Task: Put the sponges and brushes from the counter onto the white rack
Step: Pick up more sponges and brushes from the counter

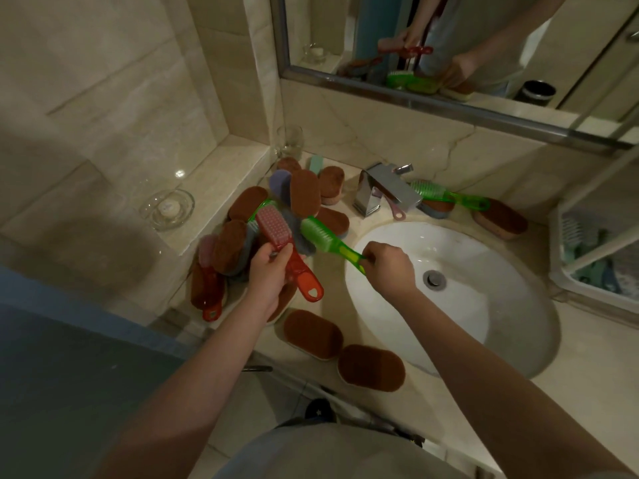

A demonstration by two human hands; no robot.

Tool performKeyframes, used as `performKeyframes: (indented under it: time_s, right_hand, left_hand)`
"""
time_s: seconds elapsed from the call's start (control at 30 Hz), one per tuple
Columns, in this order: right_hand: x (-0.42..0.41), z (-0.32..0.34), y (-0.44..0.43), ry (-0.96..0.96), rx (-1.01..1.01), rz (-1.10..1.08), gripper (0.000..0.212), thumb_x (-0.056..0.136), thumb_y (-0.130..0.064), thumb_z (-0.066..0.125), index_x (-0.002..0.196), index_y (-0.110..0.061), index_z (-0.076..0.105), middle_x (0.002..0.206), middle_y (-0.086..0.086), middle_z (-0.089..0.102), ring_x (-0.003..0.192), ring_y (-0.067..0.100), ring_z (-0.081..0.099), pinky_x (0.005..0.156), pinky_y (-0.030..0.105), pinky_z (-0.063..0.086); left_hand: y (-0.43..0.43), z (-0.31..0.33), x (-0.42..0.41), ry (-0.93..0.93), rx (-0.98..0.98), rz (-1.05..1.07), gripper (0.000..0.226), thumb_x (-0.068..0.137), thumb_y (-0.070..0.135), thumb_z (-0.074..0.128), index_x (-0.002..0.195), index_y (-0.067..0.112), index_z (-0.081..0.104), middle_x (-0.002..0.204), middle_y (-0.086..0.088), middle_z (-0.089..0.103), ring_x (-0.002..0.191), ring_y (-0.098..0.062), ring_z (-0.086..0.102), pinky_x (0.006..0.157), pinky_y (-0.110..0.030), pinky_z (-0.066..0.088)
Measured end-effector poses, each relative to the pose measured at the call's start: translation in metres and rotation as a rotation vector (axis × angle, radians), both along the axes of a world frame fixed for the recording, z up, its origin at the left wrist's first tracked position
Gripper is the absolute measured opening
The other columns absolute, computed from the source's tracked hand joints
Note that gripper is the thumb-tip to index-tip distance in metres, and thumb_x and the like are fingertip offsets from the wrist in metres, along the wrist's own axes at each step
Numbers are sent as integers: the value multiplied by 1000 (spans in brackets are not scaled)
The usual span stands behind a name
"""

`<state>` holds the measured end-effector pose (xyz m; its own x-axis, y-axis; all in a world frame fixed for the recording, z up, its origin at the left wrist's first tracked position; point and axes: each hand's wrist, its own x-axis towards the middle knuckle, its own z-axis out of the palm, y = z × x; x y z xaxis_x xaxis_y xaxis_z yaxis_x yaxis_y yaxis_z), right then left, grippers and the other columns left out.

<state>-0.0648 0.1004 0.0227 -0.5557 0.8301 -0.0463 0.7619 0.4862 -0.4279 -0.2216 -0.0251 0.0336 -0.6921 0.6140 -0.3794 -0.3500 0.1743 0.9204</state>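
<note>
My left hand [268, 273] grips a red brush [288, 250] by its handle, bristles up, above a pile of brown sponges [304, 193] and brushes on the counter left of the sink. My right hand [389, 267] holds the handle of a green brush [320, 235] over the sink's left rim. Two brown sponges [313, 333] [371, 368] lie at the counter's front edge. Another green brush [446, 195] and a brown sponge [499, 219] lie behind the sink. The white rack [558, 243] stands at the far right, partly cut off.
A white sink [484, 305] fills the counter's middle, with a chrome tap [383, 191] behind it. A drinking glass [290, 141] stands in the back corner and a glass dish [167, 209] sits on the left ledge. A mirror [449, 46] hangs above.
</note>
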Motion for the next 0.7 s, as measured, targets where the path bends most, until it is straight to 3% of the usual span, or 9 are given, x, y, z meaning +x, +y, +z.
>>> performKeyframes:
  time_s: [0.13, 0.2, 0.3, 0.37, 0.43, 0.57, 0.7]
  right_hand:
    - [3, 10, 6, 146, -13, -64, 14, 87, -21, 63, 93, -9, 67, 91, 10, 68, 85, 30, 60, 67, 34, 44]
    - [6, 14, 7, 247, -61, -113, 13, 85, -20, 66, 92, -9, 68, 90, 9, 69, 85, 27, 60, 70, 33, 44]
    - [13, 18, 10, 384, -147, -193, 10, 82, -19, 70, 87, -10, 69, 84, 3, 67, 82, 20, 58, 69, 28, 39]
    - [23, 24, 13, 474, -205, -243, 7, 82, -16, 72, 83, -10, 68, 77, -1, 62, 76, 18, 57, 69, 28, 40]
    - [39, 27, 16, 542, -255, -299, 7, 81, -15, 72, 80, -12, 66, 72, -3, 60, 73, 17, 56, 70, 30, 43]
    - [87, 32, 23, 604, -265, -423, 14, 81, -17, 73, 73, -18, 61, 71, -3, 60, 72, 21, 59, 70, 33, 48]
    - [145, 30, 26, 685, -247, -522, 19, 81, -10, 73, 69, -17, 59, 68, -1, 57, 61, 14, 51, 56, 18, 43]
  left_hand:
    - [5, 4, 4, 38, -15, -19, 8, 95, 20, 51, 95, 22, 59, 98, -20, 68, 72, -19, 62, 45, -17, 41]
    - [9, 9, 7, 36, 7, -39, 9, 96, 19, 50, 95, 23, 58, 91, -13, 71, 72, -18, 66, 49, -18, 41]
    - [21, 17, 16, 16, 36, -79, 11, 96, 17, 49, 93, 24, 57, 73, 1, 72, 72, -17, 69, 68, -28, 45]
    - [33, 20, 25, 10, 75, -123, 12, 95, 13, 49, 91, 21, 57, 67, 3, 71, 63, -11, 69, 66, -28, 48]
    - [47, 22, 37, 14, 95, -180, 12, 95, 13, 51, 92, 21, 59, 74, 0, 71, 62, -11, 68, 59, -23, 50]
    - [74, 28, 76, 41, 73, -327, 12, 94, 19, 54, 104, 19, 60, 82, 1, 72, 75, -16, 70, 67, -29, 50]
    - [98, 37, 125, 64, 80, -452, 10, 93, 16, 54, 92, 24, 59, 84, 2, 71, 76, -13, 69, 65, -27, 46]
